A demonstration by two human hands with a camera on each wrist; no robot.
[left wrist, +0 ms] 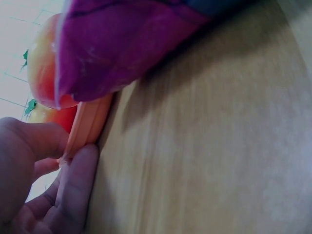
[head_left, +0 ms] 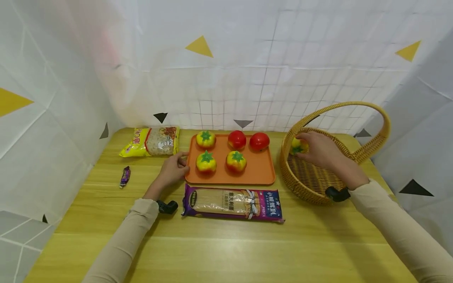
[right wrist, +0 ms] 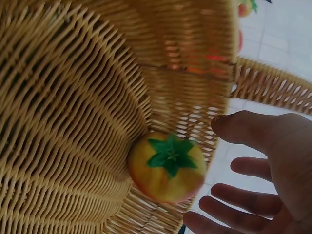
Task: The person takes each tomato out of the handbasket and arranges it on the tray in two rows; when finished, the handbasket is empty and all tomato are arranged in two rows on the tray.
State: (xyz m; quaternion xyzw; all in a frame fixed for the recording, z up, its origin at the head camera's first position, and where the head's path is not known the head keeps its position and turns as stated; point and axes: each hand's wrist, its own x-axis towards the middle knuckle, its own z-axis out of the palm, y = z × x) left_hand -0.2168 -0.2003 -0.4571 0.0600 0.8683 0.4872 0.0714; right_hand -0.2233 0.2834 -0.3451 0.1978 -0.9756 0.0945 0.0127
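My left hand (head_left: 173,169) pinches the left rim of an orange tray (head_left: 221,179), thumb above and fingers below in the left wrist view. On the tray lie two plain red tomatoes (head_left: 259,141) and three yellow-red, tomato-like fruits (head_left: 236,162) with green leaf tops. Another such fruit (right wrist: 168,170) rests inside the wicker basket (right wrist: 63,122), against its wall. My right hand (head_left: 320,151) is over the basket; in the right wrist view its fingers are spread apart from that fruit and hold nothing.
A pasta packet (head_left: 231,203) lies in front of the tray. Behind and left of my left hand is a yellow snack bag (head_left: 155,141), with a small purple wrapped candy (head_left: 125,177) nearby. The basket's tall handle (head_left: 354,104) arches above it. White sheeting surrounds the wooden table (head_left: 226,251).
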